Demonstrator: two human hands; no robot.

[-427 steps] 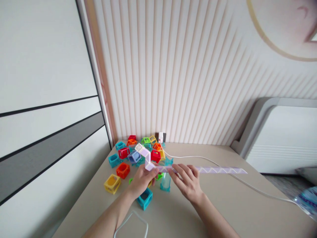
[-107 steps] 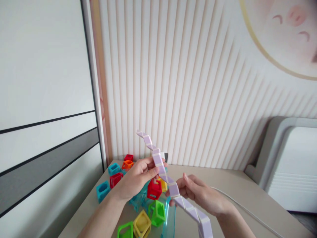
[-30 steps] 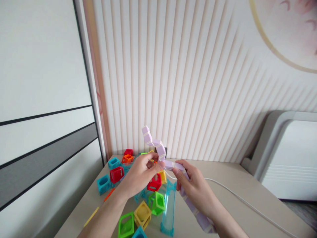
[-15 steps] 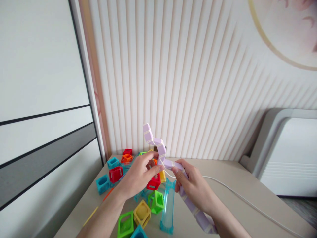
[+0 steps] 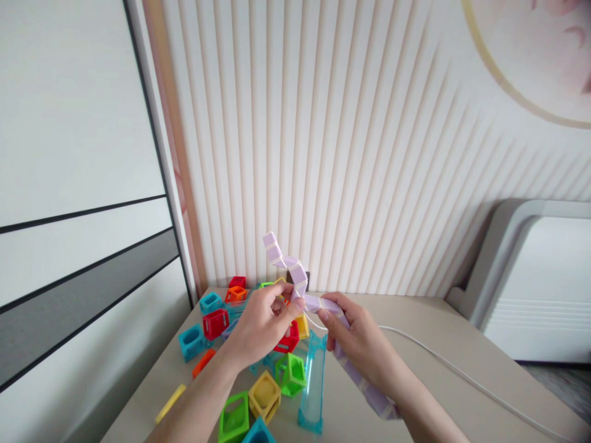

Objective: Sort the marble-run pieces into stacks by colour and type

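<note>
A long lilac segmented snake toy (image 5: 298,275) with white edges is held up over the table, bent in several places. Its upper part zigzags up and left, and its straighter lower part runs down to the right. My left hand (image 5: 265,320) pinches it near the middle bend between thumb and fingers. Just to the right, my right hand (image 5: 353,329) is wrapped round the straighter part, thumb on top. Beneath and beside my left hand lie a red block (image 5: 289,338), a green block (image 5: 292,374) and a yellow block (image 5: 265,395).
On the table (image 5: 415,369), a clear blue track piece (image 5: 314,384) lies below the hands. Blue blocks (image 5: 192,342), a red block (image 5: 215,324) and an orange block (image 5: 237,295) sit at the left. A white cable (image 5: 443,363) crosses the right side. A ribbed wall stands behind.
My left thumb has moved up against the snake toy's bend. The toy's upper end has shifted slightly left, and its lower end slightly up and left. My left forearm has moved slightly, showing more of an orange piece.
</note>
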